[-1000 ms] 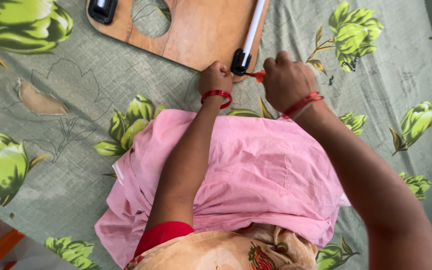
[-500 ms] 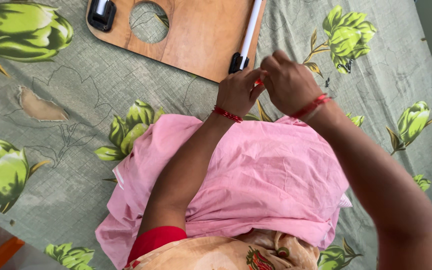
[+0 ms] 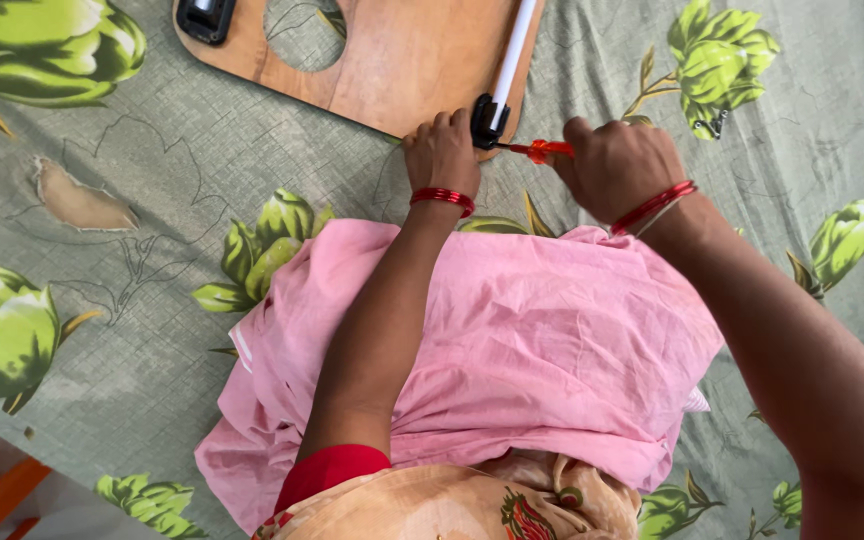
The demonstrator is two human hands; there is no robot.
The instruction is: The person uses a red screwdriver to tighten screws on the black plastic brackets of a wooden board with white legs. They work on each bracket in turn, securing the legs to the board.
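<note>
Right hand (image 3: 617,165) clenches a red-handled screwdriver (image 3: 537,151), its tip at the black bracket (image 3: 486,122) on the wooden board's (image 3: 407,65) edge; left hand (image 3: 441,152), fingers curled, presses beside it. The board lies on a green floral cloth (image 3: 152,200); a pink cloth (image 3: 552,340) covers the lap.

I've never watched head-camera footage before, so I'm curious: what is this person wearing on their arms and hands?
Both hands are bare, without gloves. The left hand has thin shiny red bangles at the wrist; the right hand wears similar red bangles. A short red sleeve covers the left upper arm.

Both arms reach forward, left hand (image 3: 440,152) curled fingers-down, right hand (image 3: 617,165) closed in a fist.
</note>
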